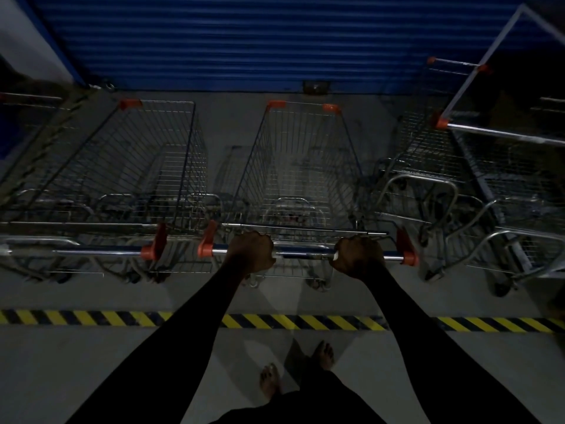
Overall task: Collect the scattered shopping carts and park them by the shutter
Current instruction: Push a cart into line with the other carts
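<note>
Head view: fingers (255,240) of my left hand (250,252) and right hand (357,255) curled tight round the handle (305,254) of the middle cart (299,166), its nose near the shutter (244,41). Risk: a skewed push snags the left cart (137,166), its handle just beside mine.

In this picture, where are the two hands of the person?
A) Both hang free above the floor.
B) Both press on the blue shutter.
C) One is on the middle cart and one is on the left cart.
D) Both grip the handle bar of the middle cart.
D: the left hand and the right hand both curl round the handle bar of the middle cart.
</note>
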Demonstrator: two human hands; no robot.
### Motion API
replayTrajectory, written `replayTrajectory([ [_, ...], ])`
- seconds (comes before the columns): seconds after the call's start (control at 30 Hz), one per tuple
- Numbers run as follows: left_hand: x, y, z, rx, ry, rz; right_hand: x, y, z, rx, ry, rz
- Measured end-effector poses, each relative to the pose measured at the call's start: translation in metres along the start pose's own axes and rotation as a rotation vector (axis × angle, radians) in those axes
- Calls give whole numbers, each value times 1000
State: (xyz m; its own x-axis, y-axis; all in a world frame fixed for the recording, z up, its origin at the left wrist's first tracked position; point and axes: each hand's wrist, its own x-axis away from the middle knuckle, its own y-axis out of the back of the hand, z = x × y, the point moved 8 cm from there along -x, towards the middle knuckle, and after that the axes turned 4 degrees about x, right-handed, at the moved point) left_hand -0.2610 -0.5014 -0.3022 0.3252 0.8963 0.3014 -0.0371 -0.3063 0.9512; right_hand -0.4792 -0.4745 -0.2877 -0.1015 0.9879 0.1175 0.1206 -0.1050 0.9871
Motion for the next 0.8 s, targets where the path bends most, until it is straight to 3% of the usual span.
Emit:
replayTrajectory([
  [0.27, 8, 5, -7, -10, 8, -45, -1, -13, -6, 29, -5, 113],
  [0.4, 7, 6, -7, 25, 27, -24, 2, -8, -9, 86, 14, 22],
  [0.8, 7, 4, -12, 28, 34, -9, 1, -11, -14, 69, 21, 69],
])
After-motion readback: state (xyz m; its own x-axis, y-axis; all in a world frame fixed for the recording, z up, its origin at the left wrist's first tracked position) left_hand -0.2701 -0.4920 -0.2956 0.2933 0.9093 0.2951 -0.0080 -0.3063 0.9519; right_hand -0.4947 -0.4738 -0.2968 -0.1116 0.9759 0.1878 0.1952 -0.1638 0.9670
